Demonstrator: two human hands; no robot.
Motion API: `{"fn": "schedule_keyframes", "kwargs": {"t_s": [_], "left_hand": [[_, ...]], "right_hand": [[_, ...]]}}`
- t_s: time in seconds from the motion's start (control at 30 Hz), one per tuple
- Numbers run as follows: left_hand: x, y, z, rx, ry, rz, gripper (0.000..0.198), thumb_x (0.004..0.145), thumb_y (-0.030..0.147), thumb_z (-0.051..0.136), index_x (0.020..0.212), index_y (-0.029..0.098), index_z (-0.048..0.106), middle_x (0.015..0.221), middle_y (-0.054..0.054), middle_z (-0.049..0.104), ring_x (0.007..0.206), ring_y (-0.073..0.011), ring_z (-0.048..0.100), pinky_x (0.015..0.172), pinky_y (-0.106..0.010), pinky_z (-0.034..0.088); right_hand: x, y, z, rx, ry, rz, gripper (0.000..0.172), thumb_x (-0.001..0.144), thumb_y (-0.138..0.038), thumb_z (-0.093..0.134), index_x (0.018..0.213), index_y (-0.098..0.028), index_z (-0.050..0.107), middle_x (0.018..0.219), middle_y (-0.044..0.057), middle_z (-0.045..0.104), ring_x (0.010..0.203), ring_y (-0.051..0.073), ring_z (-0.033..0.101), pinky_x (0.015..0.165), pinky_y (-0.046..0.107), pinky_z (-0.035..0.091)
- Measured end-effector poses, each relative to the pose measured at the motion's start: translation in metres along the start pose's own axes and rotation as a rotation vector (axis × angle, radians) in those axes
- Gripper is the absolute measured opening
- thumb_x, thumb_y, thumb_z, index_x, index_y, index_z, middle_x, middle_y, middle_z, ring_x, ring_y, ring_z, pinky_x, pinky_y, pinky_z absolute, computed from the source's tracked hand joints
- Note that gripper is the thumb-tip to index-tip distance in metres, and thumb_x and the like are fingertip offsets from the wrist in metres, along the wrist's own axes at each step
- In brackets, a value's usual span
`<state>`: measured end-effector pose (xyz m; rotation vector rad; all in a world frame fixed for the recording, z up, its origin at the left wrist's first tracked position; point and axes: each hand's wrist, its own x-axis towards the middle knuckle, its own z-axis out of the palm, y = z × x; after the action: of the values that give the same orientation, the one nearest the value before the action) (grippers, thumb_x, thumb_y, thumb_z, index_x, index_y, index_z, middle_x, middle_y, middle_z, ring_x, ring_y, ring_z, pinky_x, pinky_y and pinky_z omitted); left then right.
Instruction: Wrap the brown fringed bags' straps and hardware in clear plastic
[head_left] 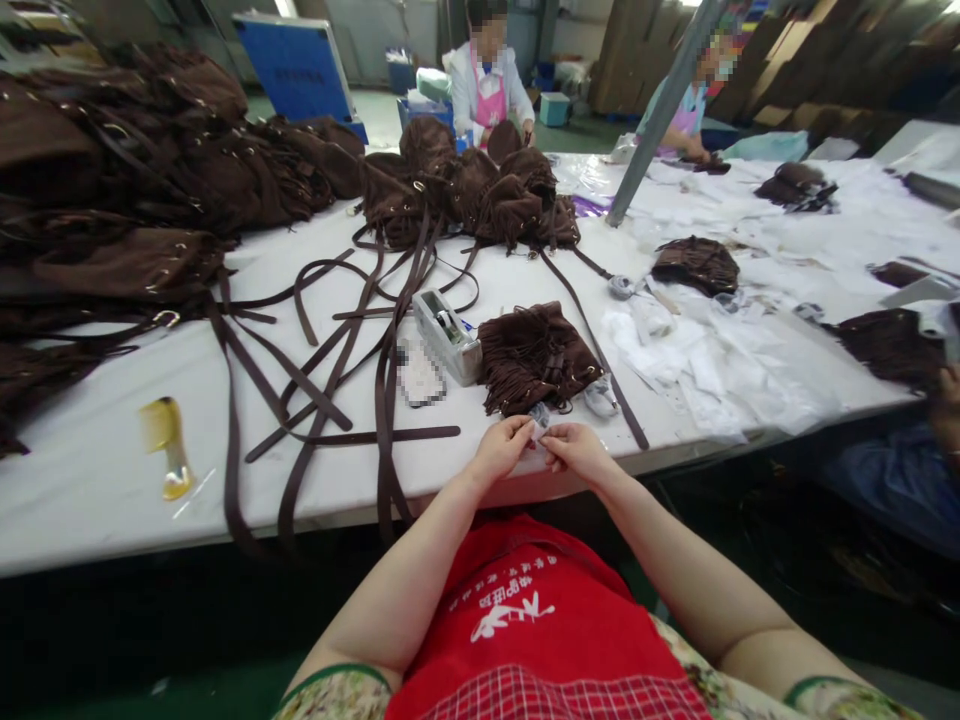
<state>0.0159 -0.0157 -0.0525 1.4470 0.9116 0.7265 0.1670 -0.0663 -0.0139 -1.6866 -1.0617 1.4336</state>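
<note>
At the table's near edge, my left hand (505, 446) and my right hand (576, 450) meet with fingertips pinched on a small piece of clear plastic (537, 430). Just beyond them lies a brown fringed bag (536, 355), with crumpled grey wrapping (600, 397) by its right corner. A grey tape dispenser (448, 338) stands left of the bag, and a phone-like white object (420, 374), partly blurred, lies beside it.
Brown bags (172, 150) are heaped at left, and more (480, 185) at the back. Straps (386, 400) trail over the white table (112, 520). A yellow comb (169, 447) lies left. White wrapping (697, 370) and a slanted pole (660, 115) are right. People work across the table.
</note>
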Motion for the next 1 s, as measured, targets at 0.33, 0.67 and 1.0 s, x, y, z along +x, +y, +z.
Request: {"fn": "schedule_keyframes", "kwargs": {"t_s": [0.33, 0.67, 1.0], "left_hand": [[-0.004, 0.001, -0.005, 0.213, 0.025, 0.027, 0.037, 0.087, 0.041, 0.046, 0.108, 0.014, 0.06, 0.096, -0.009, 0.07, 0.086, -0.0189, 0.065, 0.079, -0.03, 0.05], [-0.019, 0.01, 0.012, 0.594, 0.092, 0.132, 0.035, 0.089, 0.04, 0.043, 0.107, 0.019, 0.066, 0.107, -0.009, 0.069, 0.101, -0.0236, 0.063, 0.092, -0.037, 0.048], [-0.032, -0.014, -0.011, 0.717, 0.335, 0.345, 0.047, 0.085, 0.032, 0.042, 0.13, 0.023, 0.052, 0.137, -0.01, 0.051, 0.115, -0.0245, 0.058, 0.094, -0.038, 0.052]], "right_hand": [[0.025, 0.008, 0.011, -0.266, 0.114, -0.189, 0.01, 0.073, -0.02, 0.055, 0.067, -0.018, 0.062, 0.055, 0.0, 0.065, 0.04, 0.012, 0.056, 0.04, 0.02, 0.039], [0.01, -0.008, -0.064, -0.558, 0.6, -0.444, 0.017, 0.078, -0.033, 0.06, 0.087, -0.02, 0.066, 0.085, 0.007, 0.068, 0.079, 0.02, 0.063, 0.074, 0.03, 0.046], [0.034, -0.022, -0.015, 0.836, 0.085, 0.153, 0.028, 0.084, -0.043, 0.057, 0.073, -0.017, 0.06, 0.067, 0.004, 0.065, 0.063, 0.014, 0.064, 0.062, 0.023, 0.052]]}}
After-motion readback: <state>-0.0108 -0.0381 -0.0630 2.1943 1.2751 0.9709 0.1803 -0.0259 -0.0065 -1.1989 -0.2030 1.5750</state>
